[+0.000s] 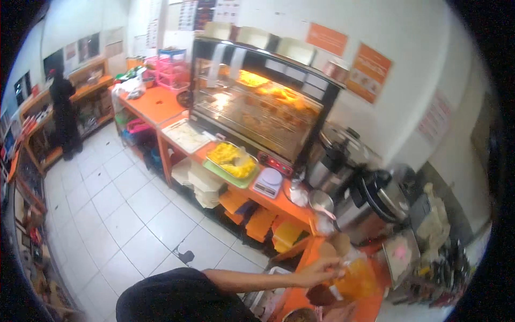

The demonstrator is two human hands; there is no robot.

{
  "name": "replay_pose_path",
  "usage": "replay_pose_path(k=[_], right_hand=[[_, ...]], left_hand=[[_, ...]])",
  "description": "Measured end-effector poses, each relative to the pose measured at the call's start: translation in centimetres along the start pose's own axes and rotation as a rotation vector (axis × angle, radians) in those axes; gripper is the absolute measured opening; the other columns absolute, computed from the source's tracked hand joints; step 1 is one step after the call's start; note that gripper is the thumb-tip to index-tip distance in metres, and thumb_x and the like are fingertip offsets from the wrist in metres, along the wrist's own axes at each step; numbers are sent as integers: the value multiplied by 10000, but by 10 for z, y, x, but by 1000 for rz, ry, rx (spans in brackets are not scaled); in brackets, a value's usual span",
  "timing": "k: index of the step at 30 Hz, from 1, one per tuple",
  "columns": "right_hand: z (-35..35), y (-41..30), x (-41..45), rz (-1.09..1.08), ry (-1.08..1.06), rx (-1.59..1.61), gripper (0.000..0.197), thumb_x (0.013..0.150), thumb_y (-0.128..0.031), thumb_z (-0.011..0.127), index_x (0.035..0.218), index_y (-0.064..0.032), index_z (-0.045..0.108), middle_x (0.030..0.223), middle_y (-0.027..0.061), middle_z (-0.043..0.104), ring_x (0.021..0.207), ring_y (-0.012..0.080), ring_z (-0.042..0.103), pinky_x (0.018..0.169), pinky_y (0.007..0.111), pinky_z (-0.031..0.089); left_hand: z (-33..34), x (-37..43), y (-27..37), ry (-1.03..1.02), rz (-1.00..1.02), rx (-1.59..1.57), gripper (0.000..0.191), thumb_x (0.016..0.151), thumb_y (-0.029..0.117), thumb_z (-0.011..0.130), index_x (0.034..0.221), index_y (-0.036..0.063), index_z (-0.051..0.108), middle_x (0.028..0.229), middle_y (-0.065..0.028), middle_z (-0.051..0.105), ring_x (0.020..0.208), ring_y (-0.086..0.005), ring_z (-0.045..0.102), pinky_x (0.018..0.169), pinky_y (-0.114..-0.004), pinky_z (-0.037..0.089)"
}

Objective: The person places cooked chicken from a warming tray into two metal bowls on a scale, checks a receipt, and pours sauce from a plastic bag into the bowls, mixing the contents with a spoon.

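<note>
My bare left arm reaches from a black sleeve across to the orange counter at the lower right. The fingers of my left hand (324, 271) are closed at the near edge of a blurred, see-through orange container (358, 277). Just below the hand is a dark reddish-brown round item (320, 296), too blurred to name. Round brown shapes (336, 245) sit beyond the fingers. My right hand is out of view. At the bottom edge, a bowl (299, 314) is partly cut off.
Large metal pots (368, 201) with black handles stand behind the counter. Along it are a kitchen scale (268, 182), a tray of yellow food (231, 159) and a lit glass food warmer (257, 108). Boxes and orange packaging (259, 223) fill the shelf below. A person (62, 112) stands far left.
</note>
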State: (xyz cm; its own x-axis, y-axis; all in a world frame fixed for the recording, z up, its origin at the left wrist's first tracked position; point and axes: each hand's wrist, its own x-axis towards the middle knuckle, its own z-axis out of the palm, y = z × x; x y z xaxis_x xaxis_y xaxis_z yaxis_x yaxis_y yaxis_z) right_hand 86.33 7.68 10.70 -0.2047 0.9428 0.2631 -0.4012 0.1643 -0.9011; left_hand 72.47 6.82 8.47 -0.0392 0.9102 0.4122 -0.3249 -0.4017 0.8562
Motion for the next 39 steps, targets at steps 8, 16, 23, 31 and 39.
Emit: replay_pose_path(k=[8, 16, 23, 31, 39], right_hand=[[144, 108, 27, 104, -111, -96, 382, 949, -233, 481, 1252, 0, 475, 1182, 126, 537, 1087, 225, 508, 942, 366, 403], [310, 192, 62, 119, 1, -162, 352, 946, -187, 485, 1238, 10, 480, 1173, 132, 541, 1078, 224, 510, 937, 352, 408], [399, 220, 70, 125, 124, -219, 327, 944, -148, 488, 1225, 19, 485, 1165, 137, 544, 1070, 223, 512, 933, 340, 413], [436, 251, 68, 120, 176, -179, 326, 938, -122, 489, 1228, 27, 474, 1163, 150, 545, 1082, 244, 508, 945, 366, 412], [459, 262, 71, 161, 225, -259, 343, 921, -131, 505, 1226, 22, 476, 1161, 159, 540, 1083, 263, 502, 944, 381, 405]], left_hand=[[-151, -44, 4, 94, -134, -221, 342, 935, 299, 556, 1113, 7, 576, 1000, -20, 576, 958, -75, 492, 831, -259, 419], [-351, -39, 66, 42, -115, -279, 279, 947, 232, 535, 1130, 22, 535, 901, 44, 487, 824, -38, 428, 728, -207, 379], [-471, -47, 74, -12, -63, -400, 244, 949, 189, 521, 1124, 21, 548, 1032, 22, 551, 953, -52, 483, 828, -225, 396], [-529, -42, 82, 156, -184, -495, 173, 938, 167, 537, 1015, 20, 587, 909, 35, 587, 832, -28, 518, 726, -201, 425], [-553, -41, 89, 175, -104, -390, 149, 939, 157, 537, 966, 16, 575, 884, 41, 556, 802, -30, 499, 703, -203, 428]])
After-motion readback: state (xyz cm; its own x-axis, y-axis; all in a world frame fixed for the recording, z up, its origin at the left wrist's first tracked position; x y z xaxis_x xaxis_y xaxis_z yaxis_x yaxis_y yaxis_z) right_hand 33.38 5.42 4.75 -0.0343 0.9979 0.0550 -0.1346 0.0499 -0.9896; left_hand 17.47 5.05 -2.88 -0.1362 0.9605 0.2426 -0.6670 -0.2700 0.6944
